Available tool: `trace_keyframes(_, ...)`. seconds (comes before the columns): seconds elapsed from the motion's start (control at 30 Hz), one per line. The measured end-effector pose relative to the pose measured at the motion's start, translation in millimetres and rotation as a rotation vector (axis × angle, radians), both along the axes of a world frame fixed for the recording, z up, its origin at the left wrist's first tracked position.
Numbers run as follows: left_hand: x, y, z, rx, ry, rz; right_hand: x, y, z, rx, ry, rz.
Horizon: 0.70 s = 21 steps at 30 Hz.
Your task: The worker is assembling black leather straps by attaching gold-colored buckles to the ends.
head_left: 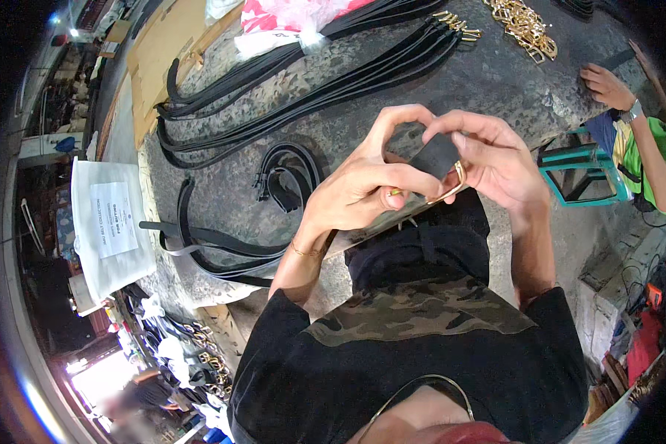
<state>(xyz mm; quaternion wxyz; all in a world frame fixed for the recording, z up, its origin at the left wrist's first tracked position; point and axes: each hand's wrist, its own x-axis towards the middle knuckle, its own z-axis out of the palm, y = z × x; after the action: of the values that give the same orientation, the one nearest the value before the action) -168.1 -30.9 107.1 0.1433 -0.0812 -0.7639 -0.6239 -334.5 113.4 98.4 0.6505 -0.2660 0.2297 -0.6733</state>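
Black belt end (434,155) with gold buckle (451,189) | left hand (362,185), right hand (496,159) both gripping it

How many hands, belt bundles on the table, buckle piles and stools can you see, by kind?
Hands: 3, the left hand, right hand, and a co-worker's hand
Long black belt bundles: 2
Gold buckle piles: 1
Teal stools: 1
Total: 7
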Motion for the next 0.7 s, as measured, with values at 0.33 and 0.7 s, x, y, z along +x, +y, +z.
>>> trace_keyframes(0.33,0,-9,-5,0.067,0.074,-0.160,5,6,12,0.143,0.247,-0.098)
trace_keyframes(0.7,4,-3,10,0.027,-0.028,-0.039,10,10,13,0.183,0.262,-0.130)
